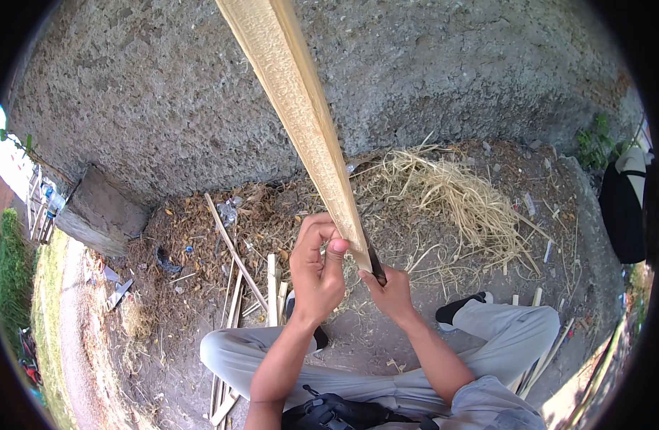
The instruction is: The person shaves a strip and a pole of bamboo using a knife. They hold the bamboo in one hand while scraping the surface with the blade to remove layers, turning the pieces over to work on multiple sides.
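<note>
— What's the seated person doing by that rough grey wall (165, 93)?

— Working a long pale bamboo strip (301, 107). The left hand (316, 269) is closed round its lower end, thumb pressed on the face. The right hand (390, 290) sits just beside it, fist closed on a dark knife (376, 266) whose blade meets the strip's edge.

— How far along, would you say?

— Well under way, I'd judge. The strip's face looks freshly pared along the whole length in view. A heap of pale shavings (451, 193) lies on the ground beyond the strip, to its right, and several thin cut slats (236, 287) lie left of it, near the person's knee. The blade sits at the bottom end, so at least that end seems unfinished.

— Any packets or labels?

— Only small scraps: a crumpled clear wrapper (229, 210) left of the strip, near the wall's foot, and pale bits of litter by the shavings. Nothing readable.
</note>
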The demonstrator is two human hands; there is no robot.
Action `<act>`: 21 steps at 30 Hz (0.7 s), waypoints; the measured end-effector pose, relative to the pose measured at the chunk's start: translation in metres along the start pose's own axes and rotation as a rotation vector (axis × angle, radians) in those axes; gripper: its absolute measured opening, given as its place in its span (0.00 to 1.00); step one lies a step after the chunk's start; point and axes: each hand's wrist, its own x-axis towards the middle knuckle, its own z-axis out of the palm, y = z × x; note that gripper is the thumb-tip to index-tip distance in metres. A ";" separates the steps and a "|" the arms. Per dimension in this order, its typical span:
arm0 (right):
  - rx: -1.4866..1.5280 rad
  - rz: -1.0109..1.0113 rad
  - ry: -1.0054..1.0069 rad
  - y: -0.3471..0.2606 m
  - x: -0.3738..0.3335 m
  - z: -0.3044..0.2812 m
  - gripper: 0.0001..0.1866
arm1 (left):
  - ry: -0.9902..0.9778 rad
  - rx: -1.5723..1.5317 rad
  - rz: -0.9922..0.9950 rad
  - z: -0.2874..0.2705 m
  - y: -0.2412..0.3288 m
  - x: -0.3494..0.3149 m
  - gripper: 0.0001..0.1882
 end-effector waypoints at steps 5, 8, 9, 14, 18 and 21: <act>-0.005 -0.004 -0.003 0.001 0.000 0.000 0.17 | -0.039 -0.020 -0.050 -0.002 0.005 0.000 0.09; -0.006 -0.001 -0.014 -0.001 0.000 0.000 0.17 | -0.081 -0.199 -0.146 -0.007 0.002 0.001 0.14; 0.001 -0.005 -0.016 -0.002 0.000 0.000 0.17 | -0.082 -0.275 -0.191 -0.008 0.001 0.001 0.14; -0.035 -0.022 -0.022 -0.006 0.000 0.000 0.17 | -0.072 -0.429 -0.281 -0.014 -0.001 -0.001 0.14; -0.028 -0.017 -0.030 -0.006 0.001 0.003 0.17 | -0.049 -0.462 -0.266 -0.017 -0.002 0.000 0.15; -0.033 -0.022 -0.044 -0.005 0.002 0.006 0.17 | -0.032 -0.534 -0.266 -0.019 -0.001 0.003 0.16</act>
